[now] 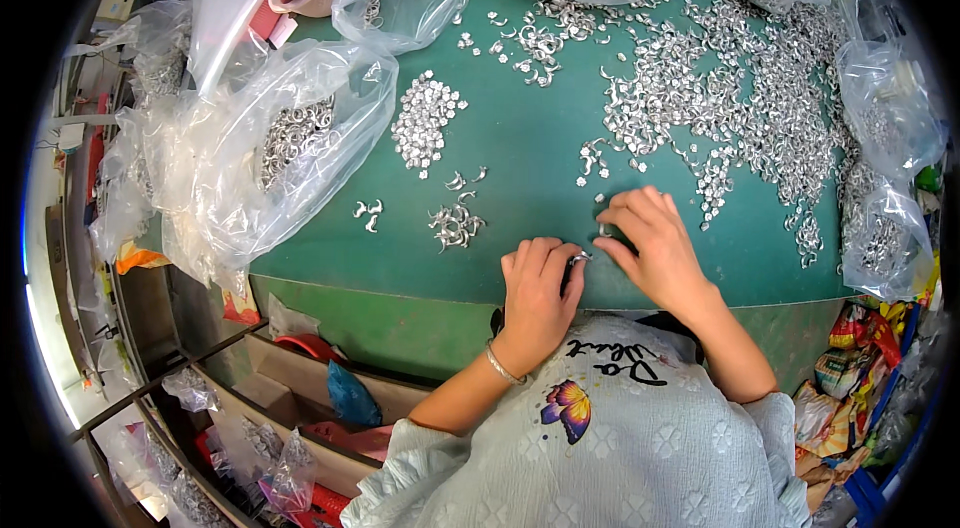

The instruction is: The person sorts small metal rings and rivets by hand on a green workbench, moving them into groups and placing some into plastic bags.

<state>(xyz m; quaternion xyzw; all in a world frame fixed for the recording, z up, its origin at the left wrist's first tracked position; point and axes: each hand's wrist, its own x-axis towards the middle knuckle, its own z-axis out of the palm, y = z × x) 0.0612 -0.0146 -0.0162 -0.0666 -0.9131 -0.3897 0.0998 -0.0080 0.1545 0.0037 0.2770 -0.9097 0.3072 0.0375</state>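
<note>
Working at the near edge of the green surface [520, 143], two hands met over one small metal ring [581, 255]. The left hand [538, 290], fingers curled and wrist bent back, pinched the ring in its grip. The right hand [650, 243] arched beside it, its grip closed on a second small piece [603, 228]. Three loose clusters [425, 123] lay mid-surface; uncounted pieces [740, 98] spread toward the far right corner. Several clear bags [290, 138] lined the edges.
</note>
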